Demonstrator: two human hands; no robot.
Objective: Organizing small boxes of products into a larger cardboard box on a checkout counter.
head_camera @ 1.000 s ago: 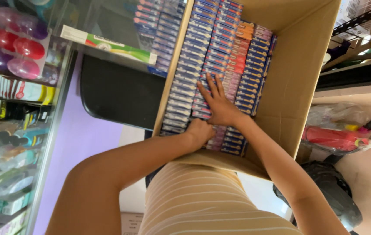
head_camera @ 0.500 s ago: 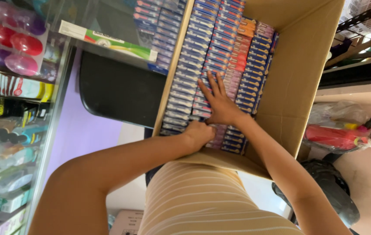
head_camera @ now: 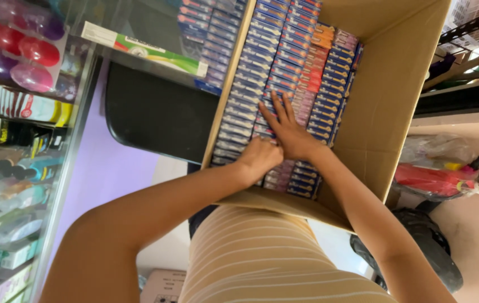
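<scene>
With the left hand (head_camera: 259, 159) curled, seemingly gripping one small box (head_camera: 276, 143), and the right hand (head_camera: 287, 132) flat and open steadying neighbouring rows, lift straight up from the carton (head_camera: 397, 112).

1. Left of the hands stands a glass display case (head_camera: 20, 168) packed with small goods.
2. Between it and the hands sits a black chair seat (head_camera: 155, 112) above a lilac floor (head_camera: 110, 185).
3. To the right, dark shelving (head_camera: 464, 84) meets a beige floor (head_camera: 475, 235) in bright light.
</scene>
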